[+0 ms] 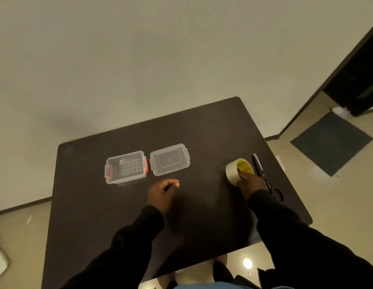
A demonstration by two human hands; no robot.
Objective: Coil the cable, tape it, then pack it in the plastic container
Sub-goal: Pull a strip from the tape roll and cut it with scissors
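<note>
**Ana:** Fingers (pixel 242 177) of the right hand (pixel 249 184) are curled over the near side of the tape roll (pixel 236 171), clamped on it, so the step in hand looks like fetching the tape.

**Ben:** And the left hand (pixel 162 192)?

**Ana:** Its fingers are drawn together in a loose pinch, with a thin dark line running through them. That may be the cable, but it is too faint against the dark bench (pixel 202 132) to be sure. Whether they truly grip anything, I cannot tell.

**Ben:** So where is the cable?

**Ana:** No clear coil shows anywhere on the bench. If it is present, it sits at the left fingers, near the middle of the bench, well apart from the tape roll.

**Ben:** What lies beyond the hands?

**Ana:** Just beside the roll, toward the right edge, lie the scissors (pixel 264 178), their handles partly hidden behind the right wrist. Toward the far left stands the plastic container (pixel 126 166), open, with red clasps, and its lid (pixel 170 159) lies flat just beside it on the right.

**Ben:** Next move?

**Ana:** I judge the roll must come across to the left hand, a free end must be peeled, and the scissors stay within reach for the cut. Packing has not begun; what the dark shape in the container is, I cannot say.
</note>
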